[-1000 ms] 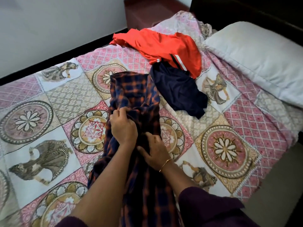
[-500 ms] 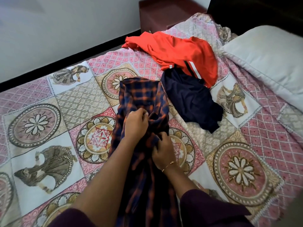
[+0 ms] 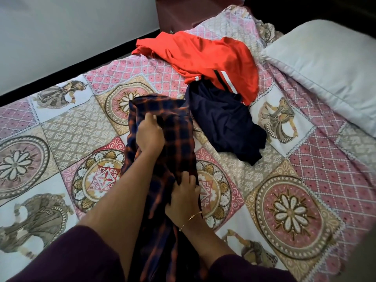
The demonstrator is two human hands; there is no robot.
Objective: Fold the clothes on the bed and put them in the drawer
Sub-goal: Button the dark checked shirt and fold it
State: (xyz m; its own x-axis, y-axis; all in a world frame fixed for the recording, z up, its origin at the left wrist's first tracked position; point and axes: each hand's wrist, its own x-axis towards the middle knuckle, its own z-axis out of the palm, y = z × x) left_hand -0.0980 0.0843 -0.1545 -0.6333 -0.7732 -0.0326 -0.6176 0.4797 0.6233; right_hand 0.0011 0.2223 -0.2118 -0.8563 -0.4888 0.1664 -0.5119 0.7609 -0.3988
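Head view: a navy-and-orange plaid shirt [image 3: 175, 139] lies lengthwise on the patterned bedspread [image 3: 61, 129], running toward the near edge. The left hand [image 3: 149, 135] grips its upper cloth with curled fingers; the right hand [image 3: 183, 197] pinches a fold lower down. Just beyond, a navy garment [image 3: 225, 123] lies partly under an orange garment [image 3: 205, 58]. A white pillow [image 3: 329, 74] rests at right, a white wall [image 3: 61, 33] at left.
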